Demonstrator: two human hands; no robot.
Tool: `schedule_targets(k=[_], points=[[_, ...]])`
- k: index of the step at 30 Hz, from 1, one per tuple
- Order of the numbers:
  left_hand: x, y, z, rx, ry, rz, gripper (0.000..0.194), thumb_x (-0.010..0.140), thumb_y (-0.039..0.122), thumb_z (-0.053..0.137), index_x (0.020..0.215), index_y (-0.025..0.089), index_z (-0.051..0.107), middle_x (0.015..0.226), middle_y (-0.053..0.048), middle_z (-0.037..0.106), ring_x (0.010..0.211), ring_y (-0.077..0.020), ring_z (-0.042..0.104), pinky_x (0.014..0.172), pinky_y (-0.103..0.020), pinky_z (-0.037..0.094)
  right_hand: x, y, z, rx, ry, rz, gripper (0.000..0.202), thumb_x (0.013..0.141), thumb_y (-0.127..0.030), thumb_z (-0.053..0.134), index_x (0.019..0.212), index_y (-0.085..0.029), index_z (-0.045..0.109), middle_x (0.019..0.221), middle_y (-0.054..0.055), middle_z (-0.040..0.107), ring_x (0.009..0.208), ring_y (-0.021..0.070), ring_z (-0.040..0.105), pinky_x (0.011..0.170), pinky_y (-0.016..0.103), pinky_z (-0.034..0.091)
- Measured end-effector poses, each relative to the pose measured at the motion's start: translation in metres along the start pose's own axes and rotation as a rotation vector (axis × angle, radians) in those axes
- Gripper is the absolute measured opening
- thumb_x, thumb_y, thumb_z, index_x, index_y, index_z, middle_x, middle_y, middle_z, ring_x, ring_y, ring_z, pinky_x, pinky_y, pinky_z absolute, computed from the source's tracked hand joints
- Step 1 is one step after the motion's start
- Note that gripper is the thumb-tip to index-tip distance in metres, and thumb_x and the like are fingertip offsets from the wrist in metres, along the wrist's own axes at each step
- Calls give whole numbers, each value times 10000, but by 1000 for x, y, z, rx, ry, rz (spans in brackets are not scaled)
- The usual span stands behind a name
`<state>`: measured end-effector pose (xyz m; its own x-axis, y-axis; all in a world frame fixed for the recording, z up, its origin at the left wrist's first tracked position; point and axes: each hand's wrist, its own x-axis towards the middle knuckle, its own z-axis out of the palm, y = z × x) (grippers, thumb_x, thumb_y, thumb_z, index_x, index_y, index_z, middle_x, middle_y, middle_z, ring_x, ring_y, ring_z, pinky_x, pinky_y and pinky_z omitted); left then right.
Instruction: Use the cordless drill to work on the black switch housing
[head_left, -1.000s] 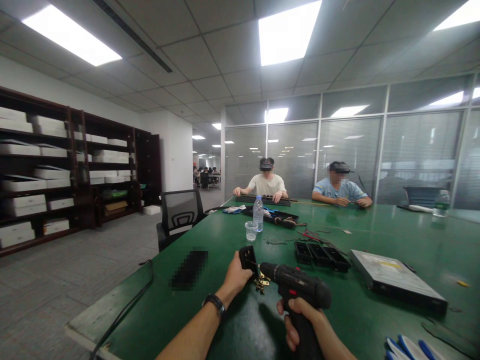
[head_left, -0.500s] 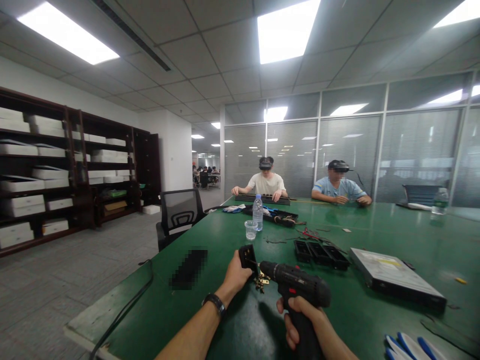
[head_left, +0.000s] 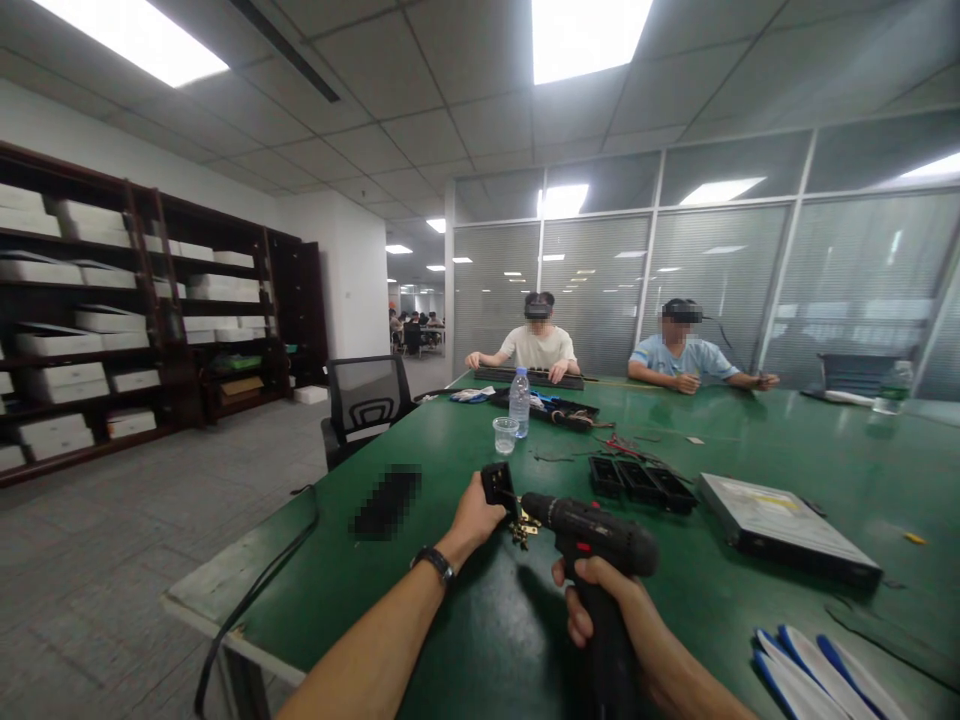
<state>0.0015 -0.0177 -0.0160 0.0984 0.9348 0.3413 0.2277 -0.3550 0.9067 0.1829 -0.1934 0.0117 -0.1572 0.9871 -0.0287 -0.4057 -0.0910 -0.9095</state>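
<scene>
My left hand (head_left: 477, 518) is closed around a small black plastic box (head_left: 498, 486), held tilted with its open side toward the right. In my right hand (head_left: 600, 590) is a black cordless drill (head_left: 607, 535), gripped by its handle. The drill's bit points left at the box; whether the tip touches a screw inside is too small to tell. Just below and behind the drill's chuck, a little heap of brass-coloured parts (head_left: 525, 528) lies on the green table (head_left: 465, 640).
Black trays (head_left: 641, 484) and a flat metal disc drive (head_left: 787, 525) lie to the right, gloves (head_left: 817, 665) nearer. A clear cup (head_left: 505, 434) and water bottle (head_left: 519, 402) stand ahead. Two people sit across the table. A cable (head_left: 255, 600) hangs over the left edge.
The view has tilted down slightly, so the ceiling and far people shift. My hands keep the box and drill in the same arrangement. The co-worker at right has stretched one arm outward.
</scene>
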Motion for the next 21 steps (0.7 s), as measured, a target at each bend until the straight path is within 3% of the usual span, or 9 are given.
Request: schedule_targets(k=[13,21], points=[[10,-9,0,-30,-24,30,518,619,30,644,1120,115,542,1054,-77,643,971,-203,610,923,-326,483,-3,-7,0,8,-32,-17,258,815,-350,593,843,-107,673,472,15,576,426,151,511,496,285,405],[11,6,-2,-14,-51,-4,513,600,85,654,1103,123,559,971,-40,651,878,-182,610,900,-346,509,-2,-8,-1,23,-41,-3,293,785,-356,596,910,-104,678,475,7,581,445,161,525,501,281,413]])
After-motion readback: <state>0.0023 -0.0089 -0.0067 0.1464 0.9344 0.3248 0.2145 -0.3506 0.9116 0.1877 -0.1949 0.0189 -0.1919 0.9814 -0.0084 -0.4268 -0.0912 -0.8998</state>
